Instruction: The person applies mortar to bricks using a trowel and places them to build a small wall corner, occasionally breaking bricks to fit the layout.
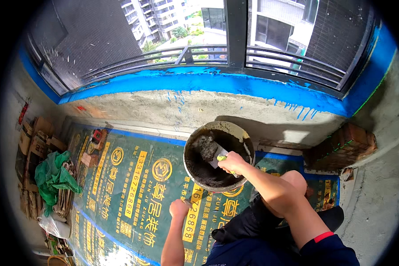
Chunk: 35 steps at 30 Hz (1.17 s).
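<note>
A round bucket (193, 174) with a mortar-smeared rim stands on the printed floor sheet, below the window wall. Grey wet mortar (207, 148) lies inside it, heaped toward the far left side. My right hand (233, 163) reaches over the bucket, closed around the yellow-green handle of a trowel (220, 152). The trowel's flat metal blade is down in the bucket against the mortar, its tip partly covered. Left of the bucket, my left hand (180, 208) hangs over the sheet with its fingers curled closed. What it holds, if anything, is too small to make out.
Blue coating (199, 80) covers the window sill edge. Stacked bricks (343, 144) stand at the right wall. At the left lie a green net cloth (55, 175), cardboard (31, 146) and a white plastic bag (53, 225). The green floor sheet (128, 177) has blue taped edges.
</note>
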### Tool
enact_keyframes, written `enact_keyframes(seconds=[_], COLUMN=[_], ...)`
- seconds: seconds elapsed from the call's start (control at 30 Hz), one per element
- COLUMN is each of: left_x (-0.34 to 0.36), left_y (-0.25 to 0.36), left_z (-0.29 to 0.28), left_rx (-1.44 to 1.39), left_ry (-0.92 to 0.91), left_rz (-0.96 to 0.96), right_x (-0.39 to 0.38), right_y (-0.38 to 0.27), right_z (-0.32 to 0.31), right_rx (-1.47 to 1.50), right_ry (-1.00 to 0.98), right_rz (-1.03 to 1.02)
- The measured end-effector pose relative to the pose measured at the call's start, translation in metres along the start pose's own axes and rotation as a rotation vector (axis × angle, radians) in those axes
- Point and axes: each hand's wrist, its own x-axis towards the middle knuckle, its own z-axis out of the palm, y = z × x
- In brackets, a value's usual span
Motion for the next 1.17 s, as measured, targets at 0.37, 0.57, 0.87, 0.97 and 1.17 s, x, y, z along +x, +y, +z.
enact_keyframes(seconds=[0.37, 0.57, 0.87, 0.97, 1.17], left_x=[0.004, 0.011, 0.001, 0.007, 0.011], left_y=[-0.017, -0.016, 0.001, 0.000, 0.015], left_z=[0.005, 0.008, -0.010, -0.009, -0.014], left_rx=[0.011, 0.077, 0.093, 0.112, 0.184], left_ry=[0.011, 0.031, -0.004, -0.009, -0.070], left_rz=[-0.026, 0.000, -0.004, 0.000, 0.002], right_x=[-0.081, -0.121, -0.145, -0.151, -0.158], right_y=[-0.023, -0.026, -0.024, -0.027, -0.017], right_z=[-0.020, -0.023, -0.033, -0.040, -0.062], right_rx=[0.122, -0.255, -0.028, -0.006, 0.262], right_ry=[-0.051, 0.119, 0.021, 0.019, -0.242], right_rz=[-0.163, -0.322, -0.167, -0.207, -0.223])
